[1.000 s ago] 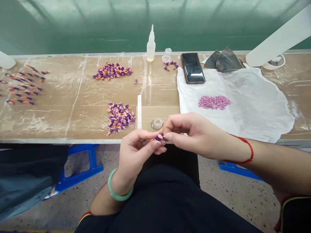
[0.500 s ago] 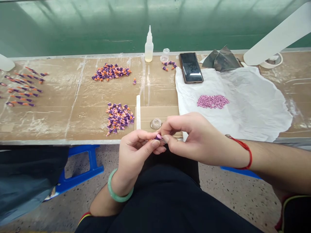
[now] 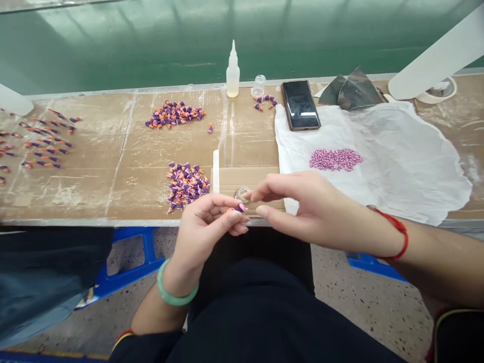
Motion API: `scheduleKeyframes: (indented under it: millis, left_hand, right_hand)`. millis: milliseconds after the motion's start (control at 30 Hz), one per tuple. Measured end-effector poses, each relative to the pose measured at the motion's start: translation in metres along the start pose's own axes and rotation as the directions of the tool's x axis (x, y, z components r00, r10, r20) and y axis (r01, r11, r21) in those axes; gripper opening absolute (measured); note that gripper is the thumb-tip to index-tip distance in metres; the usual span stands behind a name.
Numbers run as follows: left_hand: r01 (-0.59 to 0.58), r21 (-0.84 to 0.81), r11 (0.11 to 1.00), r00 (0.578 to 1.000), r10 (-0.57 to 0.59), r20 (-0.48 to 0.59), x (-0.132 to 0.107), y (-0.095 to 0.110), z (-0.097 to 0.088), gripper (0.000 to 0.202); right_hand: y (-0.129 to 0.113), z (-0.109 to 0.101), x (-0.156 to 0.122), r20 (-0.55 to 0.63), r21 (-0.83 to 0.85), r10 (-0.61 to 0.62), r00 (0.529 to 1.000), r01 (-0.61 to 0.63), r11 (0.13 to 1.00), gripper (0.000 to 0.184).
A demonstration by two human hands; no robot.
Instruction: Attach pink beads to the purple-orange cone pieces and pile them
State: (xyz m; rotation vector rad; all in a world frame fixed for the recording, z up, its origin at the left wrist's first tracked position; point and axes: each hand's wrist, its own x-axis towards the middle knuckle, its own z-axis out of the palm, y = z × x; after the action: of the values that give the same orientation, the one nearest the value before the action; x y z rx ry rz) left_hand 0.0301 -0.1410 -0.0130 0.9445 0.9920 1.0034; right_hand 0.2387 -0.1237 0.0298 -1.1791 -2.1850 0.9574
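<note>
Between the thumb and fingers of my left hand (image 3: pixel 212 217) is a tiny purple, pink and orange figurine (image 3: pixel 240 207). My right hand (image 3: pixel 302 206) is just to its right, thumb and forefinger apart, with nothing visible between them. Behind the fingertips a small clear round dish (image 3: pixel 242 193) sits on a cardboard piece (image 3: pixel 260 176), partly hidden. Left of it lies a white strip (image 3: pixel 216 171), beside a pile of similar figurines (image 3: pixel 187 186). Small pink pieces (image 3: pixel 336 159) are spread on a white cloth-like sheet (image 3: pixel 401 151) beyond my right hand.
Farther back are another figurine pile (image 3: pixel 176 114), a dropper bottle (image 3: pixel 233 75), a clear cap (image 3: pixel 259 85) and a phone (image 3: pixel 300 105). Rows of figurines (image 3: pixel 47 143) stand at far left. A tape roll (image 3: pixel 440 92) and dark sheets (image 3: pixel 353 91) lie at right rear. Blue stools (image 3: pixel 147 252) are below.
My right thumb and forefinger have parted and moved slightly away from the figurine. My left hand keeps hold of it and has shifted a little left. The view has shifted slightly.
</note>
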Motion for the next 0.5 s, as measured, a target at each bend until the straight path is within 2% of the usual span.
scheduleKeyframes:
  millis: [67, 100, 167, 267, 333, 367, 433, 500]
  left_hand:
    - [-0.010, 0.231, 0.973, 1.000, 0.015, -0.020, 0.008, 0.010, -0.019, 0.020]
    - [-0.016, 0.368, 0.930, 0.999, 0.027, -0.025, 0.014, 0.016, -0.030, 0.019]
    - [-0.008, 0.631, 0.776, 1.000, 0.018, -0.009, 0.027, 0.028, -0.053, 0.019]
    - [0.033, 0.872, 0.489, 0.998, -0.070, 0.001, 0.051, 0.044, -0.079, 0.025]
    - [0.027, 0.944, 0.328, 0.998, -0.063, -0.007, 0.069, 0.051, -0.086, 0.029]
    - [0.013, 0.963, 0.269, 1.000, -0.022, -0.007, 0.079, 0.053, -0.085, 0.029]
    - [-0.017, 0.978, 0.209, 0.995, 0.103, -0.005, 0.103, 0.053, -0.078, 0.027]
    - [-0.023, 0.982, 0.187, 0.976, 0.218, -0.019, 0.132, 0.051, -0.066, 0.021]
  right_hand:
    - [0.011, -0.010, -0.005, -0.061, -0.035, 0.066, 0.996, -0.068, 0.997, 0.019]
    - [0.018, -0.014, -0.009, -0.098, -0.048, 0.099, 0.990, -0.104, 0.993, 0.022]
    - [0.034, -0.022, -0.017, -0.155, -0.061, 0.169, 0.973, -0.180, 0.982, 0.027]
    - [0.055, -0.028, -0.030, -0.193, -0.026, 0.285, 0.939, -0.296, 0.955, 0.029]
    - [0.065, -0.030, -0.037, -0.214, 0.015, 0.348, 0.913, -0.353, 0.935, 0.032]
    - [0.069, -0.030, -0.040, -0.223, 0.037, 0.370, 0.902, -0.372, 0.928, 0.033]
    - [0.075, -0.032, -0.045, -0.229, 0.075, 0.400, 0.887, -0.393, 0.916, 0.035]
    - [0.078, -0.033, -0.048, -0.232, 0.106, 0.421, 0.877, -0.408, 0.907, 0.036]
